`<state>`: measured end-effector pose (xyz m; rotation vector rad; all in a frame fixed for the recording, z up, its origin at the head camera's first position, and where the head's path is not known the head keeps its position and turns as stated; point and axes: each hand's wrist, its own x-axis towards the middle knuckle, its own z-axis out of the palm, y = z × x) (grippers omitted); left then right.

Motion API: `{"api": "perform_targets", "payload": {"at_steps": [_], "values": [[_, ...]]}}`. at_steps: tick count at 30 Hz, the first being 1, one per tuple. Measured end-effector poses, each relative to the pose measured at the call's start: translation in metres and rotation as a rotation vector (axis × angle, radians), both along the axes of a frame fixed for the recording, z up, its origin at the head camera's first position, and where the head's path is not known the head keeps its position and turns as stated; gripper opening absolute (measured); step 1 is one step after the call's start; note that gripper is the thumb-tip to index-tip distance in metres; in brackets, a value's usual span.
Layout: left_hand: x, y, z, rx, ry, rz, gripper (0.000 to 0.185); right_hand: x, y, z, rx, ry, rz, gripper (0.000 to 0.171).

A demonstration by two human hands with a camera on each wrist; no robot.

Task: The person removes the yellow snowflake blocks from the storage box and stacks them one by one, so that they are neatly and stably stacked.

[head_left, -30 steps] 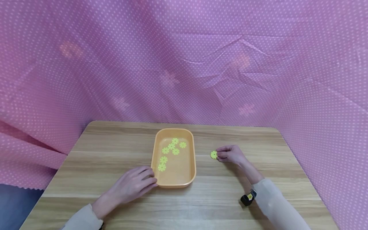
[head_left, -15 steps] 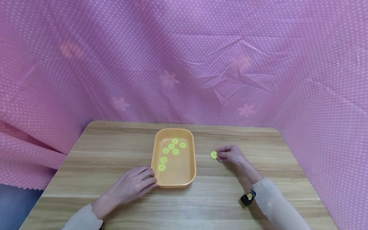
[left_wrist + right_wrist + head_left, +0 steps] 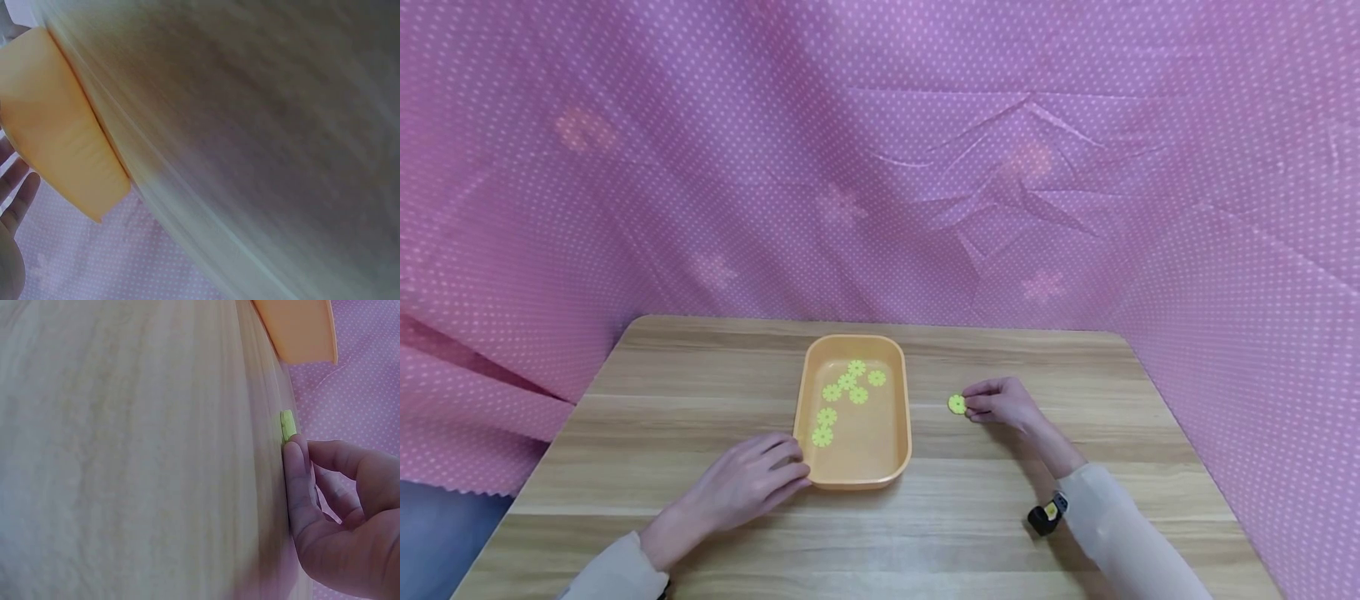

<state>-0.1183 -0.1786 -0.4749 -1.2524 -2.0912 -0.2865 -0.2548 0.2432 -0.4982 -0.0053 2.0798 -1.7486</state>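
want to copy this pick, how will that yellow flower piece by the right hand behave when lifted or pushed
The yellow flower piece looks thin and flat, so it probably slides on the table rather than rolls. It seems small and likely light. Lying flush, it may resist pinching; the right hand touches its edge.

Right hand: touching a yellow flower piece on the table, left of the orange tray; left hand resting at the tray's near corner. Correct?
One thing is off: the yellow flower piece lies to the right of the orange tray, not left, as the head view shows. The right hand does touch it on the table, and the left hand rests at the tray's near corner.
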Motion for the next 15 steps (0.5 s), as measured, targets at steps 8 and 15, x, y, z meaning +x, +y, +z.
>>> {"api": "perform_targets", "payload": {"at_steps": [8,15], "values": [[0.0004,0.0001,0.0005,-0.001,-0.007,0.002,0.013,-0.0023,0.0009,-0.0026,0.000,0.008,0.005,0.036],[0.0009,0.0000,0.0004,-0.001,-0.010,0.002,0.013,-0.0017,0.0018,-0.0028,0.003,0.004,0.010,0.037]]}}
